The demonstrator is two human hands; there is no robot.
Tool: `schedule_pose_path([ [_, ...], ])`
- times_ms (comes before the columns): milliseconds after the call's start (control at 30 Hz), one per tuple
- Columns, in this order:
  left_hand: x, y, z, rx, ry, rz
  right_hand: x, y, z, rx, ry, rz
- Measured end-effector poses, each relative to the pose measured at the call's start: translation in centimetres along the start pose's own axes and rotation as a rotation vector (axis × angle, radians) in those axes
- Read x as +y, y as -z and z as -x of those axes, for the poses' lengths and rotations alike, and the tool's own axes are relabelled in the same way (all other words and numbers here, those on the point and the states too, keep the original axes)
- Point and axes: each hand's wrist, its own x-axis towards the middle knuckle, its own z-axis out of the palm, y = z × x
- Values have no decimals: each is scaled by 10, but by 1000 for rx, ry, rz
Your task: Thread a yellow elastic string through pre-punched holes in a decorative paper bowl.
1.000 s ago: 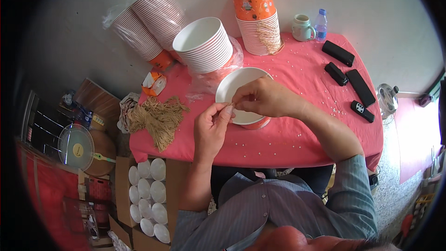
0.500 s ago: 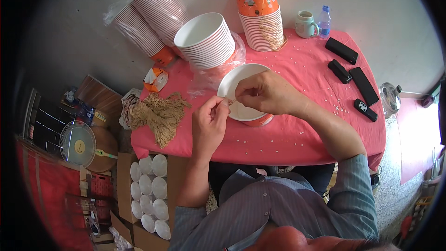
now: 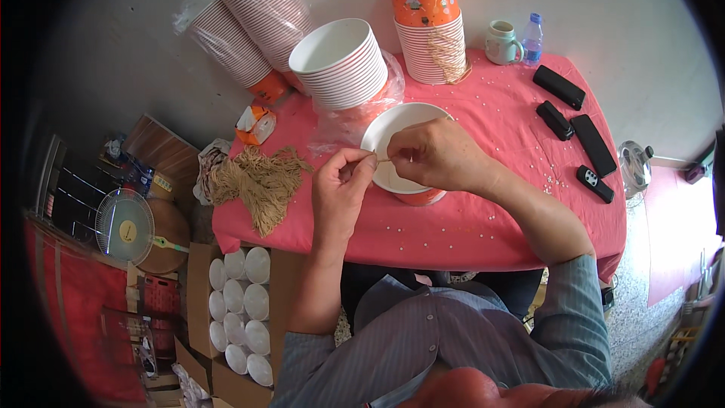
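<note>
Over a white paper bucket (image 3: 375, 133) with an orange lower part, both my hands come close together. My left hand (image 3: 343, 185) is closed in a pinch at the rim's left side. My right hand (image 3: 438, 153) pinches from the other side, above the bucket's mouth. Between the fingertips runs a short piece of thin tan cord (image 3: 384, 159), too fine to make out fully. To the left lies a loose bundle of tan cords (image 3: 260, 185), partly over the table's edge. Small white bits are scattered on the red tablecloth (image 3: 483, 211).
Behind stand nested white buckets (image 3: 343, 68), wrapped stacks (image 3: 260, 19) and an orange-topped stack (image 3: 427, 30) with tan cord on it. A mug (image 3: 501, 44), bottle (image 3: 532, 39) and black devices (image 3: 593, 143) sit right. A carton of clear cups (image 3: 240, 310) stands lower left.
My hands have drawn slightly apart, with a thin length of cord now showing between the fingertips. The whole view has shifted a little.
</note>
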Motion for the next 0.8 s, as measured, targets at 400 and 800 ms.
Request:
schedule_pose_path([
  [400,6,-3,0,-50,-32,-212,-8,0,-1,80,32,-15],
  [800,7,1,1,-175,-34,-251,-8,-2,-1,68,7,9],
])
